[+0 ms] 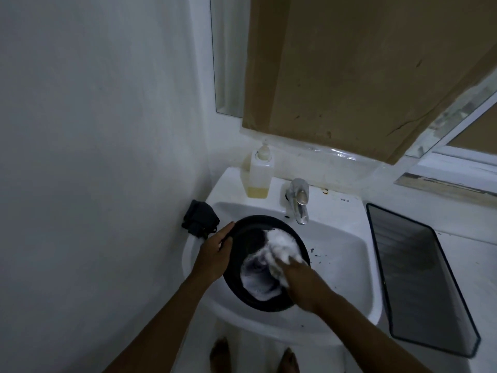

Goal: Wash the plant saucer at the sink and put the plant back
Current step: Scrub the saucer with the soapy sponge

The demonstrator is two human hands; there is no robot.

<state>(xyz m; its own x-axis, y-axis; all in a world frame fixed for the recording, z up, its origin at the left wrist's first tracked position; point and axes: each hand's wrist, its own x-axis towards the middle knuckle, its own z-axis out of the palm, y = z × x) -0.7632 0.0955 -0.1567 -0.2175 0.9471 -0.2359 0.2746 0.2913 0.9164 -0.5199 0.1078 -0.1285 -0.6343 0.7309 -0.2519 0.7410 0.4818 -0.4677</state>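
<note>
A round black plant saucer [248, 238] lies tilted in the white sink [347, 254], its inside covered with white foam [279, 246]. My left hand [215, 254] grips the saucer's left rim, thumb over the edge. My right hand [298, 281] is blurred and presses into the foam on the saucer's right side; whether it holds a sponge or cloth I cannot tell. No plant is in view.
A chrome tap [300, 200] stands behind the basin, with a soap dispenser [259, 175] to its left. A dark bundled object [200, 219] sits on the sink's left edge. A dark rectangular bin [419, 278] stands right of the sink. Dirt specks lie in the basin.
</note>
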